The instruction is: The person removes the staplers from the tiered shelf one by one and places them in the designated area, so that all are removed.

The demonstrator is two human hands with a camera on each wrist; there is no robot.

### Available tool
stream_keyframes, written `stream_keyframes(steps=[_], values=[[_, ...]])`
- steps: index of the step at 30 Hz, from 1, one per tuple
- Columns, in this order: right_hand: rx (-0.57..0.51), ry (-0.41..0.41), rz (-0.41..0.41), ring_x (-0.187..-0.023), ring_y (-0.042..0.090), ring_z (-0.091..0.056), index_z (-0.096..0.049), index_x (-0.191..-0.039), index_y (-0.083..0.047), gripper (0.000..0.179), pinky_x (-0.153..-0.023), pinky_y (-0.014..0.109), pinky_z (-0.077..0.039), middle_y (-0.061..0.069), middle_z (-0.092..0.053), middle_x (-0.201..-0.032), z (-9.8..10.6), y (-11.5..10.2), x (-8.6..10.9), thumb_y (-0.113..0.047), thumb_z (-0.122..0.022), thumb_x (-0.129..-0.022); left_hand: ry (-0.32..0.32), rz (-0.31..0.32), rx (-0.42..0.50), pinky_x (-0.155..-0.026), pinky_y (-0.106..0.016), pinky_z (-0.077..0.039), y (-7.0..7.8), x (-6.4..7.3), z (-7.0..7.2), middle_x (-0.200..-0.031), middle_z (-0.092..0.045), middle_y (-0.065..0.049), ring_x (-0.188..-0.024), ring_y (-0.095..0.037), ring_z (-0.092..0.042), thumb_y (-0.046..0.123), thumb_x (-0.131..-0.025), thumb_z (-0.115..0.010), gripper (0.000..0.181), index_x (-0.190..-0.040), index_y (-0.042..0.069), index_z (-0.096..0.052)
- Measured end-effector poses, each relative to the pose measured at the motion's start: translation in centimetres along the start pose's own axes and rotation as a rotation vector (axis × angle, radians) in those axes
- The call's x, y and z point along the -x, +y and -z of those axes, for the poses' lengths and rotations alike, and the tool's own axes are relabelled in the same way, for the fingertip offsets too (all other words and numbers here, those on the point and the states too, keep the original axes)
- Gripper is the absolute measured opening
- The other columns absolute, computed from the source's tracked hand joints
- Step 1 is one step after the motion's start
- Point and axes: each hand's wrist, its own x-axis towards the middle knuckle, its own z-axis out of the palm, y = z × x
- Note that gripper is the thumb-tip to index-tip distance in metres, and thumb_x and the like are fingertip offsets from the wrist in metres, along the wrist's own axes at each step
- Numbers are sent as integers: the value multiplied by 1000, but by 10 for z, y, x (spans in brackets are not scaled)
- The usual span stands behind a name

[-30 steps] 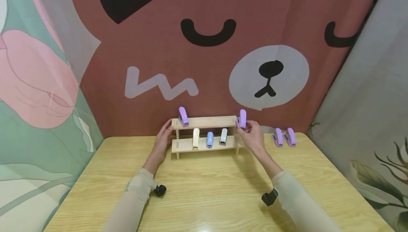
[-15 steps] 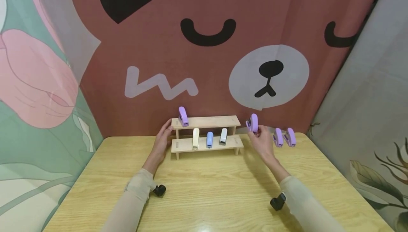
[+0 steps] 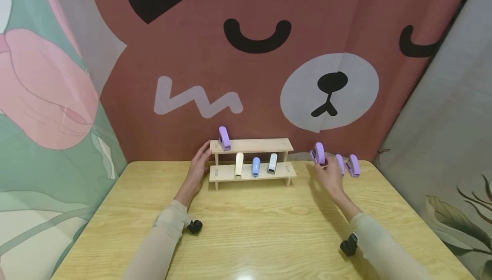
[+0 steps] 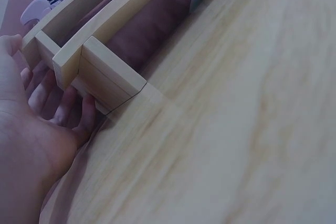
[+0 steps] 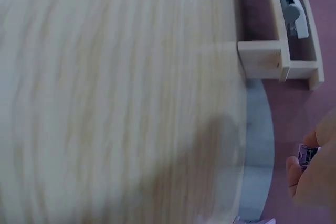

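Note:
A two-tier wooden rack (image 3: 253, 171) stands at the back of the table. My left hand (image 3: 197, 168) rests against its left end, fingers at the ends of the boards and the leg in the left wrist view. My right hand (image 3: 331, 176) pinches a purple mini stapler (image 3: 318, 154) above the table, right of the rack. In the right wrist view only a small part of this stapler (image 5: 308, 154) shows between thumb and fingers. Another purple stapler (image 3: 224, 138) stands on the upper tier's left end. On the lower tier are a cream stapler (image 3: 239, 165), a blue one (image 3: 256, 167) and a white-grey one (image 3: 272, 163).
Two more purple staplers stand at the back right of the table (image 3: 246, 224); one stapler (image 3: 341, 164) is partly hidden by my right hand, the other stapler (image 3: 352, 166) is in plain sight. A printed curtain (image 3: 184, 49) hangs right behind the table.
My right hand has carried the purple stapler from the upper tier's right end, rightward and slightly down, toward the two staplers on the table. My left hand has stayed at the rack.

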Motion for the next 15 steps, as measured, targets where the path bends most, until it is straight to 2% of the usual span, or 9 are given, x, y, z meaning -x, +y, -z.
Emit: stream_keyframes(steps=[7,15], values=[[38,-47,-22,-83,38,-58,-66,-98,14,16,-73,47,-47,25,-63,-89,8,11,1,0,-68,-91,4,4,0,-99,-51,-38,1,0,-1,-146,-50,-4,-132,-31,-47,50,-101,-61,57,-154,35,-46],[88,-79,-88,-63,27,-51,-64,-80,4,30,-55,39,-42,10,-58,-67,9,20,1,-20,-74,-96,-18,-2,-14,-106,-56,-33,2,1,1,-154,-44,-2,-139,-31,-41,50,-102,-58,56,-155,35,-45]])
